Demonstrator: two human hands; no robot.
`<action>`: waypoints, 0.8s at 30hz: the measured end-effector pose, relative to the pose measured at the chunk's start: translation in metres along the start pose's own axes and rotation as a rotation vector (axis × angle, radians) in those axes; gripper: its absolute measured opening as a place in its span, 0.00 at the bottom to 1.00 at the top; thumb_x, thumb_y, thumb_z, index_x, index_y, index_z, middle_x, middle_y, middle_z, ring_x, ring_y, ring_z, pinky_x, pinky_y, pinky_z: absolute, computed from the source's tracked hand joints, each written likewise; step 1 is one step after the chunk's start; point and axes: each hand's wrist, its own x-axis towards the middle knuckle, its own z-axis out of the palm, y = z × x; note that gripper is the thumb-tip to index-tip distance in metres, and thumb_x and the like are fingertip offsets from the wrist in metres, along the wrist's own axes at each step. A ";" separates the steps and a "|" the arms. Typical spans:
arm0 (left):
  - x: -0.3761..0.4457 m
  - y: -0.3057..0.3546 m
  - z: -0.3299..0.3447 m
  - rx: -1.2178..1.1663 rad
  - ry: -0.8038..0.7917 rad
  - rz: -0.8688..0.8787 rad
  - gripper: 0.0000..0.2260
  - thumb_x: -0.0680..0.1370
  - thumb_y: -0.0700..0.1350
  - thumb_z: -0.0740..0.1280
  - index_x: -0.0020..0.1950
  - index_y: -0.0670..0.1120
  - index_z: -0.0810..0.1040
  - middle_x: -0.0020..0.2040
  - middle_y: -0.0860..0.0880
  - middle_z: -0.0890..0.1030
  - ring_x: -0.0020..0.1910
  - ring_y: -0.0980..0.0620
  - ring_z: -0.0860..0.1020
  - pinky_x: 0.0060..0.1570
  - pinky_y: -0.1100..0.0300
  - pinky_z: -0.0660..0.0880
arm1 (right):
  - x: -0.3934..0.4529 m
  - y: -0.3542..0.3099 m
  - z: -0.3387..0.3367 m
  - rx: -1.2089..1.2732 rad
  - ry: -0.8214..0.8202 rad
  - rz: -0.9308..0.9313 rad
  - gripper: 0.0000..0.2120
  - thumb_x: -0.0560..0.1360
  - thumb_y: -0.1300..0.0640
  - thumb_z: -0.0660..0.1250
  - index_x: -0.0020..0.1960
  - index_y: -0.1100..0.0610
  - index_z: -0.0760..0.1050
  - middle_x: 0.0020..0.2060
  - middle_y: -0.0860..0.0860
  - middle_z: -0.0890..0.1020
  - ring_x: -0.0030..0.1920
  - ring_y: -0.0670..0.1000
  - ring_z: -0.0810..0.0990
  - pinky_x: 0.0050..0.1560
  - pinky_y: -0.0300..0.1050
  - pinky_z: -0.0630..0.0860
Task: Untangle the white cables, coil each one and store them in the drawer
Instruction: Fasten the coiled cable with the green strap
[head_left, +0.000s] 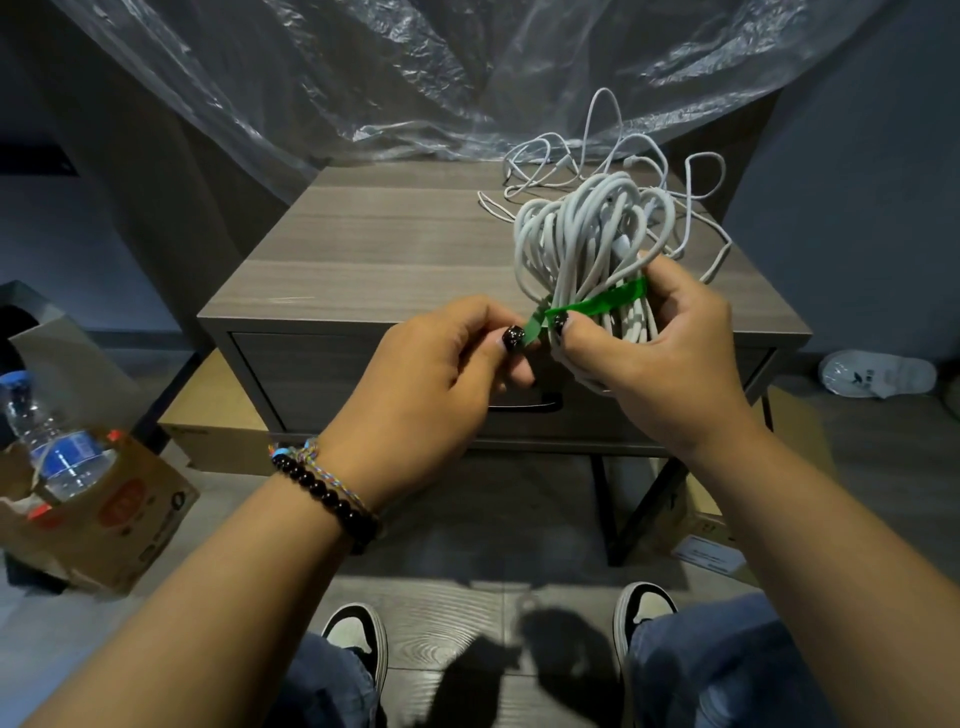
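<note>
One thick white cable coil (592, 249) is bundled, the right hand (660, 358) gripping it while the left hand (441, 374) pinches a green tie strip (597, 304) around it, yet thin white cables (597, 156) lie tangled on the wooden table (363, 249), whose grey drawer (311, 374) stays closed.

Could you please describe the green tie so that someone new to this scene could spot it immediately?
Start at the grey wooden nightstand; above its front right edge, both hands hold a coiled bundle of white cable. The green tie crosses that bundle, the only bright green thing among white cords.
</note>
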 end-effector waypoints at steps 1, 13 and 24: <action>0.000 -0.001 0.000 0.004 0.018 0.003 0.09 0.79 0.43 0.60 0.53 0.47 0.79 0.38 0.56 0.83 0.39 0.57 0.80 0.46 0.57 0.77 | 0.000 0.000 0.000 -0.002 0.001 -0.004 0.13 0.65 0.59 0.72 0.48 0.49 0.77 0.44 0.49 0.84 0.44 0.49 0.83 0.46 0.44 0.81; 0.000 -0.004 0.005 0.105 0.072 0.131 0.11 0.77 0.42 0.60 0.53 0.46 0.81 0.33 0.55 0.79 0.34 0.58 0.77 0.39 0.68 0.72 | -0.004 0.007 0.003 -0.175 0.041 -0.069 0.20 0.64 0.49 0.71 0.53 0.57 0.78 0.43 0.48 0.83 0.45 0.48 0.82 0.46 0.53 0.79; 0.001 -0.006 0.007 0.254 0.095 0.214 0.09 0.77 0.40 0.61 0.51 0.44 0.80 0.33 0.58 0.77 0.35 0.63 0.73 0.39 0.76 0.66 | -0.005 0.011 0.007 -0.213 0.048 -0.059 0.13 0.65 0.54 0.72 0.48 0.58 0.79 0.38 0.50 0.83 0.39 0.49 0.81 0.41 0.48 0.78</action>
